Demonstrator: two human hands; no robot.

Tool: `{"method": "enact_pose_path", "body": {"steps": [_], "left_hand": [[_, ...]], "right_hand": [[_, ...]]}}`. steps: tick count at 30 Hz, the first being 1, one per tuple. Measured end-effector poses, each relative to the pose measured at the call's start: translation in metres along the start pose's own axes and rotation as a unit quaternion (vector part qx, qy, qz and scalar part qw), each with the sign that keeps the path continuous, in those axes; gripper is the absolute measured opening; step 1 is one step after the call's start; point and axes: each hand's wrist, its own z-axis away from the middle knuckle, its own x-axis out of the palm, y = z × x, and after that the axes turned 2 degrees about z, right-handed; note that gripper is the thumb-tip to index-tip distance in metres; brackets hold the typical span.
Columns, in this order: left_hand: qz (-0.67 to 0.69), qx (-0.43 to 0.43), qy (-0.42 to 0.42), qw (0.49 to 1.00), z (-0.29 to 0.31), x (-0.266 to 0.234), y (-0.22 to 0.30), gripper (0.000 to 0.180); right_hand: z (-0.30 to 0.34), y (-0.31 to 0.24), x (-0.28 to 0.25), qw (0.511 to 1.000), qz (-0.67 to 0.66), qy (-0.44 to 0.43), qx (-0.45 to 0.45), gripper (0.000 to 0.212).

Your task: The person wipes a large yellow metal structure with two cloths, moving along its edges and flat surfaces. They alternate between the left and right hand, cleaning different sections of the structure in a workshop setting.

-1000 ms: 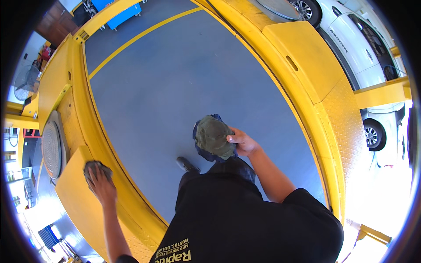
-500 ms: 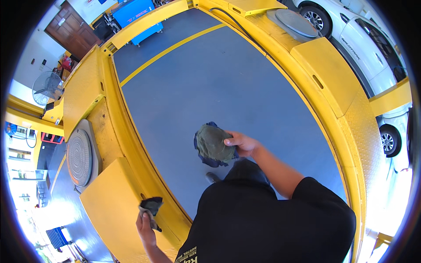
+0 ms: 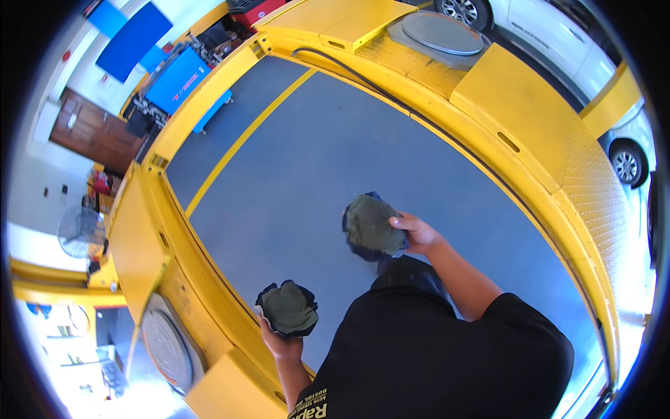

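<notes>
In my right hand (image 3: pixel 420 235) is a rounded, crumpled rag (image 3: pixel 373 227), grey-green on top with dark navy edges. My thumb presses on its right side; the fingers beneath are hidden. A similar grey-green and navy rag (image 3: pixel 288 309), somewhat smaller in the picture, rests in my left hand (image 3: pixel 283 345), gripped from below. The left rag is near the inner edge of the left yellow runway of a vehicle lift (image 3: pixel 202 258). Both rags are held apart from each other, above the blue-grey floor.
Yellow lift runways and a crossbeam frame me on the left, right and far side. Round turntable plates (image 3: pixel 166 342) sit in the runways. A black cable (image 3: pixel 342 64) runs along the far right edge. Beyond stand a white pickup (image 3: pixel 544 35), a blue cabinet (image 3: pixel 178 80) and a fan (image 3: pixel 82 232).
My left hand has come up and inward from over the left runway, and its rag now shows broad and spread. The right hand still holds its rag. The view has turned.
</notes>
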Motion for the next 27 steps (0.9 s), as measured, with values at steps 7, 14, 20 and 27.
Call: {"method": "enact_pose_path", "body": {"steps": [7, 14, 20, 27], "left_hand": [[-0.081, -0.06, -0.14, 0.985, -0.111, 0.114, 0.014, 0.06], [-0.102, -0.162, -0.252, 0.949, -0.204, 0.209, -0.007, 0.059], [-0.158, -0.256, -0.209, 0.931, -0.284, 0.262, -0.033, 0.062], [-0.126, -0.458, -0.427, 0.77, -0.374, 0.36, -0.051, 0.057]], "right_hand": [[-0.058, -0.1, -0.032, 0.98, -0.071, 0.14, -0.121, 0.049], [-0.115, -0.256, -0.038, 0.882, -0.037, 0.304, -0.359, 0.049], [-0.13, -0.186, -0.06, 0.856, 0.05, 0.463, -0.225, 0.039], [-0.179, -0.134, -0.013, 0.91, -0.033, 0.334, -0.241, 0.038]]}}
